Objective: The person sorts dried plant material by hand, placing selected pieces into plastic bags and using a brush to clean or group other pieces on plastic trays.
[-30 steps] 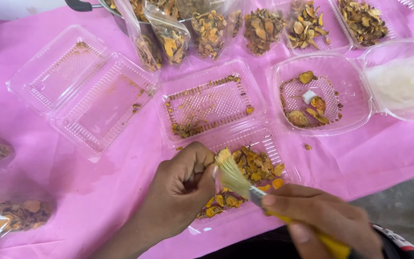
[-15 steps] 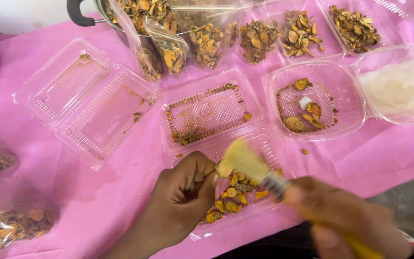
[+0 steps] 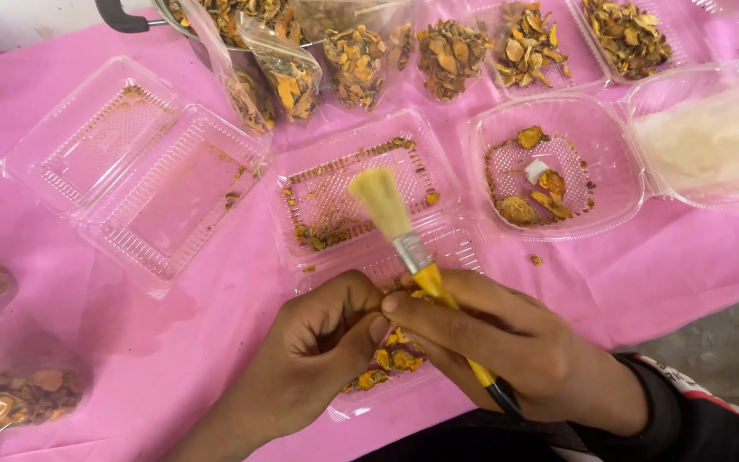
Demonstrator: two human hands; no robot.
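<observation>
My right hand [image 3: 506,342] grips a yellow-handled paintbrush [image 3: 404,239] whose pale bristles point up and away, over an open clear plastic clamshell tray [image 3: 361,184] dusted with orange crumbs. My left hand [image 3: 318,351] is curled into a loose fist beside it, fingertips meeting my right fingers; whether it pinches a piece is hidden. Beneath both hands lies the tray's near half holding dried orange-yellow slices [image 3: 391,359].
An open clear tray [image 3: 130,180] lies at left, a round clear container [image 3: 558,171] with several slices at right. Bags and trays of dried slices [image 3: 446,56] line the far edge, more bags [image 3: 10,398] at near left. Pink cloth [image 3: 643,274] covers the table; its edge is at right.
My right hand swung in toward my left hand and turned the brush from lying low over the slices to pointing up and away. My left hand barely moved.
</observation>
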